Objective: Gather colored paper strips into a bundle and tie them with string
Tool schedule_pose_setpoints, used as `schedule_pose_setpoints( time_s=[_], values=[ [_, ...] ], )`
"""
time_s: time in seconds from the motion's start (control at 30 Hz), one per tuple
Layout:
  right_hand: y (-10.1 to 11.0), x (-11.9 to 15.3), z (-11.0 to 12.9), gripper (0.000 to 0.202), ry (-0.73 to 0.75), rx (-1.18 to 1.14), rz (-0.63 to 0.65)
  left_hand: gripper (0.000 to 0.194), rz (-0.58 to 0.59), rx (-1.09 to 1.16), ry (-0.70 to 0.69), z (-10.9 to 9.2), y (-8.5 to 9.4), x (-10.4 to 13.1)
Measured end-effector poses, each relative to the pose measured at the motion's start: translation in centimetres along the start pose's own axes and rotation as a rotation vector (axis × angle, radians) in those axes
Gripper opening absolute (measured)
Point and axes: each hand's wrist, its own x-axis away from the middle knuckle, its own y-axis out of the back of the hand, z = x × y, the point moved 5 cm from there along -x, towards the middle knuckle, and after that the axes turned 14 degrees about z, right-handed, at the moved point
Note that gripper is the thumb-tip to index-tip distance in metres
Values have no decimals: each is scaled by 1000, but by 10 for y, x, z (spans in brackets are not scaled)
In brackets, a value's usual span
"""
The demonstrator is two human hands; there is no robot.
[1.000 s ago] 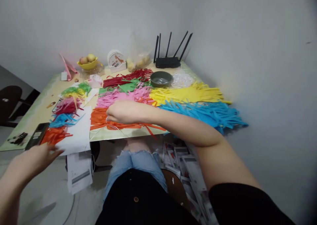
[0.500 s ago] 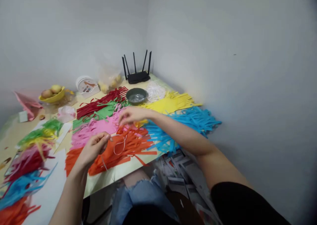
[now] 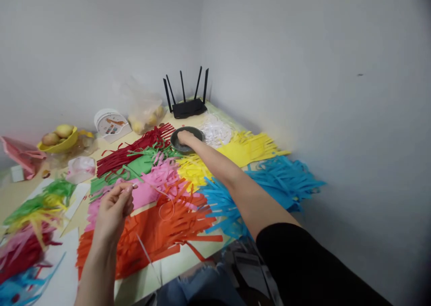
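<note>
Reaching further now, the right hand leaves the orange strips and dips its fingers into the grey bowl, grip unclear. Left hand lifts, pinching a thin white strip. Paper-strewn worktop fills a grey-walled corner.

I see a pale counter set into a wall corner. Lying on it: cut paper strips in orange, pink, green, dark red, yellow and blue. A grey bowl, router, fruit bowl and white sheet also rest there.
</note>
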Motion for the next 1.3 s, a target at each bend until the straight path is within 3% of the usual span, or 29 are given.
schedule_pose_setpoints(
  time_s=[0.1,0.23,0.37,0.47,0.57,0.73,0.9,1.03,1.1,1.3],
  values=[
    [7,-3,-7,38,19,-80,-3,39,7,21,-19,4,1,-4],
    [27,15,-23,30,94,-252,-36,38,17,15,-15,10,1,-7],
    [51,51,-29,14,195,-475,-141,41,4,42,-11,14,3,-8],
    [56,90,-7,10,340,-634,-196,39,-21,51,-32,14,1,-7],
    [30,139,41,13,527,-728,-84,36,-47,58,-88,10,-7,1],
    [-45,231,121,26,910,-881,319,38,26,127,-143,5,-22,28],
    [-88,270,149,37,1028,-916,379,40,103,174,-127,8,-8,68],
    [-116,285,158,39,1002,-760,506,37,28,137,-215,10,17,101],
    [-120,292,161,31,1006,-643,392,35,-19,86,-248,13,27,115],
    [-118,318,181,23,1057,-417,-176,31,-94,-127,-281,20,41,142]
  ],
)
